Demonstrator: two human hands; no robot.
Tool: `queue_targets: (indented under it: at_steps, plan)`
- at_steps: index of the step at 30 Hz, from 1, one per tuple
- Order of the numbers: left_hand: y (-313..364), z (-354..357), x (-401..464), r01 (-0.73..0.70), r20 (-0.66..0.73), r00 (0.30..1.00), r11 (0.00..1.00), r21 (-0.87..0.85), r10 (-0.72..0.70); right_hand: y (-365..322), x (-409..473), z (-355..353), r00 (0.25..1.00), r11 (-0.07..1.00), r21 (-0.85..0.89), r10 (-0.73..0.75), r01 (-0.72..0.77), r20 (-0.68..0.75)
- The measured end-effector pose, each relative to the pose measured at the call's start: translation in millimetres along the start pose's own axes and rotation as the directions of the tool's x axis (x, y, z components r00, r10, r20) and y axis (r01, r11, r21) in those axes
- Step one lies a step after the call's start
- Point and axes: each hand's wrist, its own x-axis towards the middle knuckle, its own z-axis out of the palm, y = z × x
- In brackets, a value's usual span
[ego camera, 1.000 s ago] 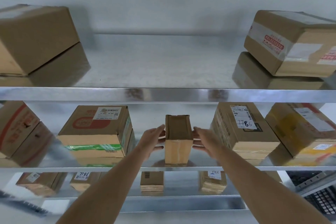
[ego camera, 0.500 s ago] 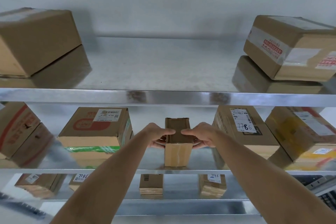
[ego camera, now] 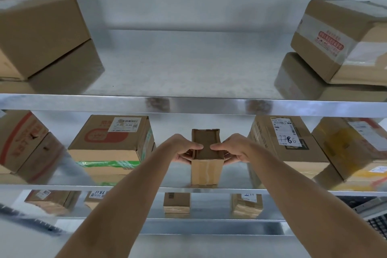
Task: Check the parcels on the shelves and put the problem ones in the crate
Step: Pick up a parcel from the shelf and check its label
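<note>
Both hands on the small box, middle shelf, front edge.
Left hand point(ego camera: 184, 148) and right hand point(ego camera: 234, 148) grip the box point(ego camera: 206, 161) from either side, thumbs on top; its long axis runs away, equally near both.

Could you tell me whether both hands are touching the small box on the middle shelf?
Touching. The head view shows the left hand and right hand gripping the small box from either side, thumbs on its top.
</note>
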Motion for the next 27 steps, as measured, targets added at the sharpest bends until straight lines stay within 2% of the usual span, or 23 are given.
queue_targets:
  at_steps: [13,20,23,25,27]
  plan:
    - [-6,1,-3,-0.023,-0.033,0.999,0.999,-0.034,0.022,7,-1,0,1.000,0.999,0.050,-0.009,0.009,-0.004]
    - [-14,1,-5,-0.087,-0.048,0.995,0.996,-0.028,0.086,17,-4,1,0.997,0.998,0.043,-0.054,0.056,-0.050]
    - [-24,0,0,-0.085,-0.057,0.995,0.990,-0.108,0.079,29,-1,0,0.998,0.991,0.124,-0.040,0.045,-0.044]
    - [-35,4,2,-0.066,-0.072,0.996,0.974,-0.218,0.051,41,3,0,1.000,0.970,0.242,-0.006,0.012,-0.026]
    - [-49,10,7,-0.032,-0.082,0.997,0.951,-0.307,0.008,54,7,1,0.999,0.963,0.268,0.022,-0.014,-0.024]
